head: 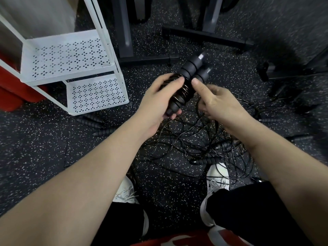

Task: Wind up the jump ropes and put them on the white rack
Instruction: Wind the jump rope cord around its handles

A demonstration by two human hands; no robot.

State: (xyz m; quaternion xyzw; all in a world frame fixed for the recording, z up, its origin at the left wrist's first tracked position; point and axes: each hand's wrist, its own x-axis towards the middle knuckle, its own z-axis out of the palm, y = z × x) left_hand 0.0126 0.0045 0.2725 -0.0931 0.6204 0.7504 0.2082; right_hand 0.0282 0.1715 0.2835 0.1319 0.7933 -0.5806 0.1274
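Handles [190, 75] sit gripped in my left hand [159, 102], right hand [218, 102] pinching cord beside them, white rack [71, 55] edge near left.

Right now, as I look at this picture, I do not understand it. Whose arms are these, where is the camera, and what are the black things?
No machine here: a person wears one camera on the head, looking down at their own arms. The left hand grips a pair of black jump rope handles, with cord wound around them. The right hand pinches the thin cord beside the handles. More jump ropes lie tangled on the speckled floor, near the person's white shoes. The white rack stands at the left; its two visible shelves hold no ropes.
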